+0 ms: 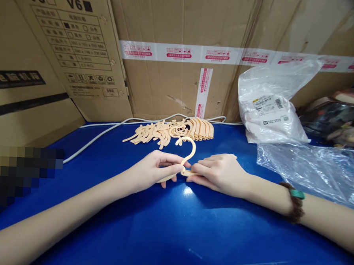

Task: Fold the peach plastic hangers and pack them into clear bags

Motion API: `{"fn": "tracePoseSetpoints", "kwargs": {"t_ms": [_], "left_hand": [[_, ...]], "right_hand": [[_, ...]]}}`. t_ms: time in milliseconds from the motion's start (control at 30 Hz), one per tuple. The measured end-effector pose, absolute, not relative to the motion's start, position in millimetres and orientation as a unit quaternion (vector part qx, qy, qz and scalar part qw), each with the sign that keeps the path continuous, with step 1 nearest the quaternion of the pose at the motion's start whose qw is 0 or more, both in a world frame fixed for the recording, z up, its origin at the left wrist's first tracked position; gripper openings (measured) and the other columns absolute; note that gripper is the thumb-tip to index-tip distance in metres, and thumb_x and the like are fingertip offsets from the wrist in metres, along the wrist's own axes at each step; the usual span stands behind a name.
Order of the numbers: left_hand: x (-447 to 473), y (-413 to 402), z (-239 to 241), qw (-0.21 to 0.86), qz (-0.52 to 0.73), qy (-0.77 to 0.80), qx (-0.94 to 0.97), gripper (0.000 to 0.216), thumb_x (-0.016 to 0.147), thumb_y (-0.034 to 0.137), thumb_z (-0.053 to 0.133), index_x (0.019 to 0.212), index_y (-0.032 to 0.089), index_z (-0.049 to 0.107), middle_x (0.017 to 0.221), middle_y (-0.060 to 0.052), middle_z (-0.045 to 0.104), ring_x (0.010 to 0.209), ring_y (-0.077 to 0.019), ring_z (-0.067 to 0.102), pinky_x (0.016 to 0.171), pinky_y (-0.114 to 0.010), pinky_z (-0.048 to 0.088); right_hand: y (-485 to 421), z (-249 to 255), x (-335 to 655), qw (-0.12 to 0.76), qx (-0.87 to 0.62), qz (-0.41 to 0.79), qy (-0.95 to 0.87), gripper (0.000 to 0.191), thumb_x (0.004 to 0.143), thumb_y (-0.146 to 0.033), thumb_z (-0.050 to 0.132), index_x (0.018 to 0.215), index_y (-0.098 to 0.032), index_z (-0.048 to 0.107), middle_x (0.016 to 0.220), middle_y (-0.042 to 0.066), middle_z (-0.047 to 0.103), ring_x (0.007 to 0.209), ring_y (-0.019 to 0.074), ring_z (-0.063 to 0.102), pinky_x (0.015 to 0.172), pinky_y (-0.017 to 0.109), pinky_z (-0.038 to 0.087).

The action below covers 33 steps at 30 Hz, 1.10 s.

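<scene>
A peach plastic hanger [188, 150] with an upright hook sits between both my hands at the middle of the blue table [174, 227]. My left hand [154, 169] is closed around its left arm, thumb and fingers pinching near the hook's base. Meeting it from the right, my right hand [218, 172] grips the right side of the hanger with curled fingers. Behind the hands lies a pile of several matching peach hangers [171, 132].
Cardboard boxes [181, 49] wall off the back and left. A white cable [106, 130] runs along the table's rear. A white plastic bag [270, 105] and a clear plastic bag [308, 167] lie at the right. A beaded bracelet [295, 202] is on my right wrist.
</scene>
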State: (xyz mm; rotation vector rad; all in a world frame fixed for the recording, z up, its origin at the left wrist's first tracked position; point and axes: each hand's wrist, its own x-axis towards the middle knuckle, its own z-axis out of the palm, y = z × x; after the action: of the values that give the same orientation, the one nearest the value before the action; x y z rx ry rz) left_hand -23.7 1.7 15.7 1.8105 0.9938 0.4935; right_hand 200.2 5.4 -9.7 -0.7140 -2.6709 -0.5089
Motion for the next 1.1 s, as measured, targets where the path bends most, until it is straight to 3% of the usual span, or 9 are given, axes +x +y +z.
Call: {"fn": "tracePoseSetpoints", "kwargs": {"t_ms": [400, 1100], "left_hand": [[-24.1, 4.9, 9.7, 0.513, 0.212, 0.398, 0.73, 0.039, 0.085, 0.042, 0.056, 0.111, 0.016, 0.068, 0.068, 0.001, 0.057, 0.063, -0.0112, 0.054, 0.05, -0.018, 0.045], [-22.8, 5.5, 13.7, 0.55, 0.216, 0.409, 0.695, 0.035, 0.082, 0.038, 0.059, 0.102, 0.011, 0.066, 0.067, 0.0, 0.059, 0.062, -0.0111, 0.056, 0.049, -0.018, 0.047]], "right_hand": [[5.6, -9.7, 199.1, 0.164, -0.254, -0.206, -0.931, 0.031, 0.098, -0.04, 0.045, 0.097, -0.018, 0.068, 0.069, -0.001, 0.07, 0.055, 0.0125, 0.063, 0.054, 0.027, 0.035], [6.7, -9.5, 200.5, 0.161, -0.248, -0.177, -0.939, 0.029, 0.097, -0.039, 0.047, 0.089, -0.018, 0.066, 0.069, -0.001, 0.068, 0.058, 0.0126, 0.061, 0.057, 0.027, 0.035]]}}
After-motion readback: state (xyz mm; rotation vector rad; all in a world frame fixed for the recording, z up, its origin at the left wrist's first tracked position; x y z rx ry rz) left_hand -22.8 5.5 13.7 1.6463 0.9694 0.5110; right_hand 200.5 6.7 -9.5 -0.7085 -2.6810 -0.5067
